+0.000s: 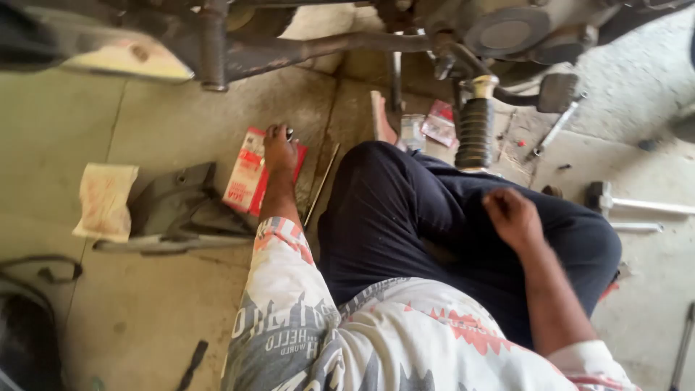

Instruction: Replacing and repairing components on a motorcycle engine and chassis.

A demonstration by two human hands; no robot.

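Note:
I am squatting on a concrete floor beside the underside of a motorcycle [463,36]. My left hand [279,150] reaches out over a red and white carton [245,174] lying on the floor, and its fingertips pinch a small dark metal part. My right hand [512,214] rests loosely curled above my right knee, in dark trousers, and holds nothing that I can see. A black ribbed rubber footrest [476,132] hangs just left of and above that hand.
A dark plastic cover panel [181,206] and a stained cloth [105,199] lie to the left. A thin metal rod [321,185] lies next to the carton. A hammer [637,205], a spanner [556,129] and small plastic packets [434,124] lie to the right.

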